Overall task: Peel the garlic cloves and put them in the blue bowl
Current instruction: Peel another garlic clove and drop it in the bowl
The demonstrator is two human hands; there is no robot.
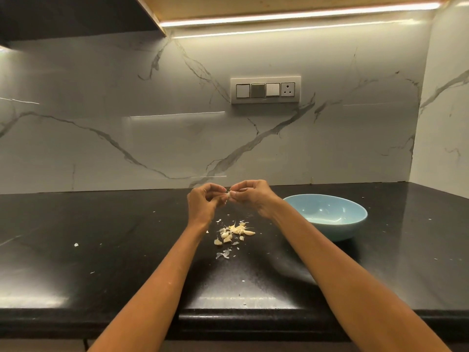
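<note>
left hand [203, 204] and right hand [253, 196] at frame centre, fingers of both pinching what seems one garlic clove [228, 195], loose cloves [234, 232] on bench [101, 250] below, blue bowl [327, 215] at right

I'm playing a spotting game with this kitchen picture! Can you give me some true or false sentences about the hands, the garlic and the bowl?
1. Both hands pinch one garlic clove between them, up above the counter. True: the left hand and the right hand meet on it.
2. The blue bowl is full of peeled cloves. False: it looks empty.
3. The blue bowl sits to the right of the hands. True.
4. The pile of garlic cloves lies inside the bowl. False: it lies on the black counter, between the forearms.
5. Bits of papery skin lie on the counter. True.
</note>
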